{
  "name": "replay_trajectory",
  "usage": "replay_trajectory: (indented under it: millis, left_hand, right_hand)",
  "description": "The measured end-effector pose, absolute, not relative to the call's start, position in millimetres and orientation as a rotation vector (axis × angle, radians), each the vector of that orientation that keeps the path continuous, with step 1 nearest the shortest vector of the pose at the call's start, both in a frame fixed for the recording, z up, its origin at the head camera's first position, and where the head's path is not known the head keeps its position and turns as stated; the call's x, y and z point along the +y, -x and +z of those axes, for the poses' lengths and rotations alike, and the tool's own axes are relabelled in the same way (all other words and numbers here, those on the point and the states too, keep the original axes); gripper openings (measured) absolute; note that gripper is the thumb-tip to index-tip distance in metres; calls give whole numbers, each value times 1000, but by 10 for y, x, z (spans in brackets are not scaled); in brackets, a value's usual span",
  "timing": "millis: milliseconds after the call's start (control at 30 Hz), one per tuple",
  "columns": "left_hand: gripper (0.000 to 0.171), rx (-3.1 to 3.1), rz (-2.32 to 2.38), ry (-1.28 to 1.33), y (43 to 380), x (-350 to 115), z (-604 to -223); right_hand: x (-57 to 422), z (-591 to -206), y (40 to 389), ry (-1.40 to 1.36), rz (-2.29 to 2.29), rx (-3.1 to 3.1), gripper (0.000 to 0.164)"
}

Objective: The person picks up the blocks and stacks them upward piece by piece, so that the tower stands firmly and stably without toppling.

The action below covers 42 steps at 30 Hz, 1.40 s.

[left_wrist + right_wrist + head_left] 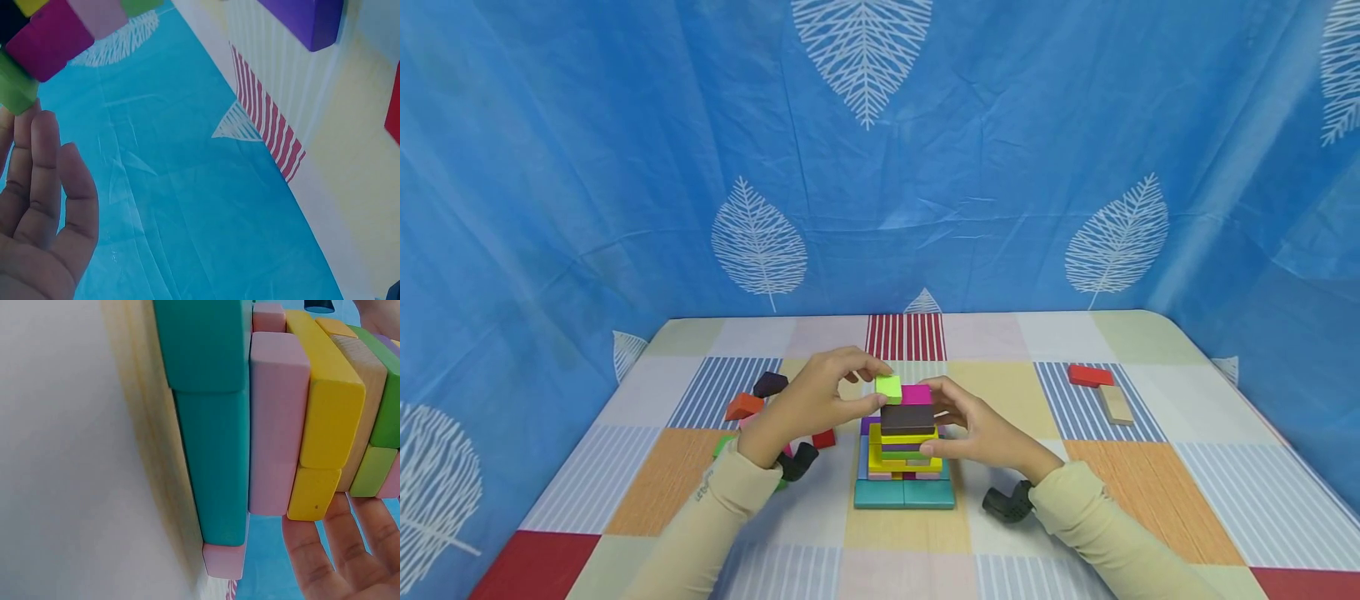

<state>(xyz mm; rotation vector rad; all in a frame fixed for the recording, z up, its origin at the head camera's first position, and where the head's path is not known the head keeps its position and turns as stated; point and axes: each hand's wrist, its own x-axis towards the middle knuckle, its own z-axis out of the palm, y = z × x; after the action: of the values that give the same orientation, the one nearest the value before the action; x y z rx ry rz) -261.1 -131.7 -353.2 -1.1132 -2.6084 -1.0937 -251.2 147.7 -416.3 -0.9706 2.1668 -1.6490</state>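
A tower of coloured blocks (910, 420) stands in the middle of the table. At its top, my left hand (820, 396) pinches a lime-green block (888, 389) between thumb and index finger, beside a magenta block (917, 394). The right wrist view shows pink, yellow, wooden and green blocks stacked above teal ones (215, 462). My right hand (973, 425) is cupped along the tower's right side, thumb at the front and fingers farther back. Its fingertips (303, 534) touch the side of the stack.
Loose blocks, including an orange one (744, 407) and a black one (771, 384), lie left of the tower, partly behind my left arm. At the far right are a red block (1090, 376) and a plain wooden block (1116, 404). A blue curtain (955, 167) hangs behind the table.
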Motion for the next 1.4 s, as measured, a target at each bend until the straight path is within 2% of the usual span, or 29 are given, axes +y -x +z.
replay_trajectory:
  millis: [567, 700, 800, 1000, 1200, 1400]
  left_hand:
    - [35, -2589, -1055, 1142, 2606, -1296, -3580]
    - [41, -2595, -1074, 1134, 2612, -1329, -3568]
    - [42, -2605, -1112, 1087, 2616, -1401, -3549]
    - [35, -2729, -1133, 960, 2649, -1646, -3599]
    - [32, -2952, -1107, 947, 2673, -1893, -3710]
    - [37, -3160, -954, 725, 2676, -2031, -3780]
  right_hand:
    - [1476, -4181, 2535, 979, -1657, 2160, 65]
    - [1475, -4180, 2537, 981, -1659, 2160, 65]
    - [1474, -4177, 2537, 980, -1658, 2159, 67]
    - [1474, -4172, 2537, 975, -1655, 2164, 72]
    - [1469, -4169, 2537, 978, -1656, 2158, 70]
    - [1467, -4169, 2534, 971, -1656, 2163, 72]
